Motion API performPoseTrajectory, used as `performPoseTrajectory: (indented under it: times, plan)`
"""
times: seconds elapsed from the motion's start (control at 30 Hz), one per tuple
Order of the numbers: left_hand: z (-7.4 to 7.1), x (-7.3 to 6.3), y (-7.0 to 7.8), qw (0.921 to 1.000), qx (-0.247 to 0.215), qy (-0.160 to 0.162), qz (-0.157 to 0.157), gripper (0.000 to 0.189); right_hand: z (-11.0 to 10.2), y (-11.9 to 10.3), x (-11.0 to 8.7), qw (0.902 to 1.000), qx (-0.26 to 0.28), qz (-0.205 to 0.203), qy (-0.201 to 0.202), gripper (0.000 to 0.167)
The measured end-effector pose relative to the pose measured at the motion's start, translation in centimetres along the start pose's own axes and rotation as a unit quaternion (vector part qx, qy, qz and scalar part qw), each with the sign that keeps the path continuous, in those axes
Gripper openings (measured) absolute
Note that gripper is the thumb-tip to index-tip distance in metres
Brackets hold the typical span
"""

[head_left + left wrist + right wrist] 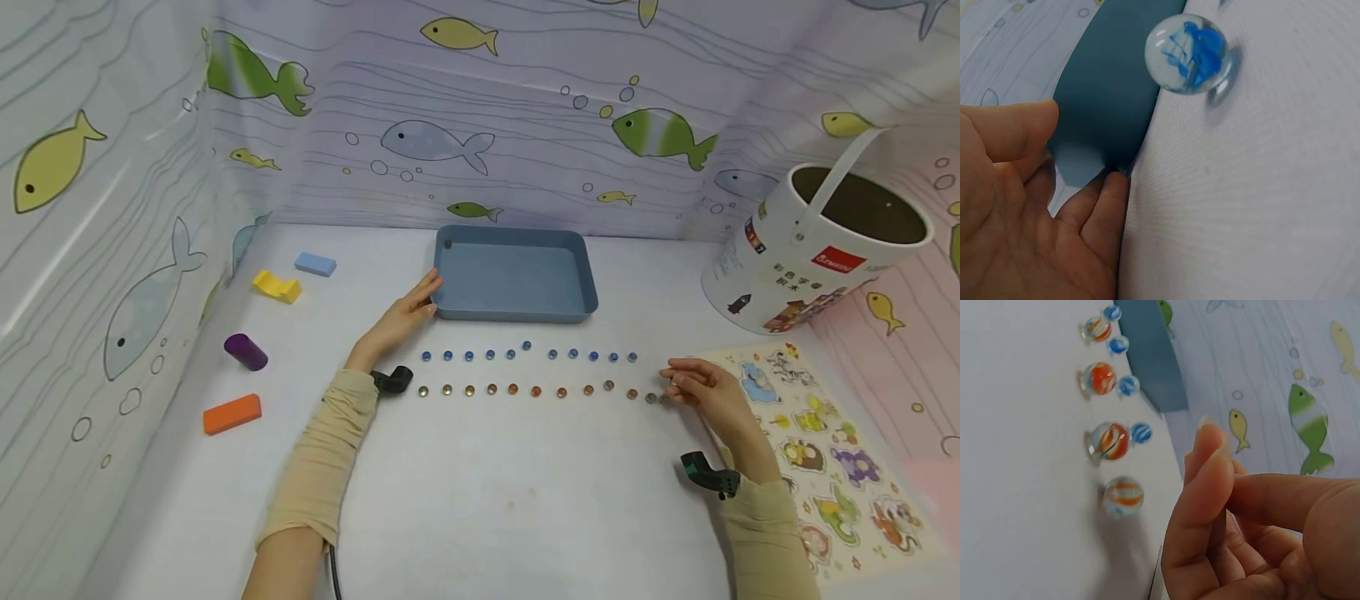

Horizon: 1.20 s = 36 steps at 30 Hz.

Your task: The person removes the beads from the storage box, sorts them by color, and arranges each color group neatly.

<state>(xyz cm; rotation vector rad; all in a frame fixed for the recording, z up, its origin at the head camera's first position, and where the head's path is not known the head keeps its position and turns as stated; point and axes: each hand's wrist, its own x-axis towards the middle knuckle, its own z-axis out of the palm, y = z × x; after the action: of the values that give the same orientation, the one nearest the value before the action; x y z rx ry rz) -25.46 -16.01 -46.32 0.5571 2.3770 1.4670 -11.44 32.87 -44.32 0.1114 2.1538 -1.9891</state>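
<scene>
My left hand touches the left side of a blue-grey tray, its fingers extended along the wall. One small dark marble lies in the tray's far left corner. Before the tray run two rows of glass marbles: blue ones behind, orange and clear ones in front. At the right end of the front row is my right hand, fingers bent and thumb drawn against them. An orange-striped marble sits just beside its fingertips. Whether anything is between thumb and fingers is hidden.
On the left lie a blue block, a yellow arched block, a purple cylinder and an orange block. At right stand a white bucket and an animal sticker sheet. A fish-print curtain hangs behind.
</scene>
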Motion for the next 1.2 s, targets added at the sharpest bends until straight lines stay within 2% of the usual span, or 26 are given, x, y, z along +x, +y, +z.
performPoseTrajectory:
  times: [0.23, 0.4, 0.6, 0.7, 1.03, 1.2]
  plan:
    - [0.1, 0.0, 0.0, 1.0, 0.005, 0.001, 0.0, 0.054, -0.5, 1.0, -1.3, 0.9986, -0.026, 0.041, 0.021, 0.019]
    - [0.2, 0.0, 0.2, 1.0, 0.002, 0.002, -0.003, 0.053, -0.1, 1.2, -1.3, 0.9957, -0.062, 0.062, 0.027, 0.032]
    - [-0.1, -1.1, 3.1, 0.9999, 0.003, -0.005, -0.009, 0.053, 0.1, 1.3, -1.3, 0.9921, -0.099, 0.066, 0.039, 0.042]
    - [-0.2, -1.5, 4.1, 0.9999, 0.005, -0.008, -0.007, 0.053, 0.2, 1.3, -1.2, 0.9927, -0.094, 0.063, 0.039, 0.041]
    - [-0.2, -1.7, 4.1, 0.9999, -0.003, -0.014, -0.008, 0.053, -0.1, 1.1, -1.6, 0.9982, -0.017, 0.045, 0.035, 0.019]
    - [-0.3, -1.8, 4.2, 0.9999, -0.005, -0.013, -0.007, 0.053, -0.9, -0.7, -1.3, 0.9995, 0.02, 0.008, 0.022, 0.02]
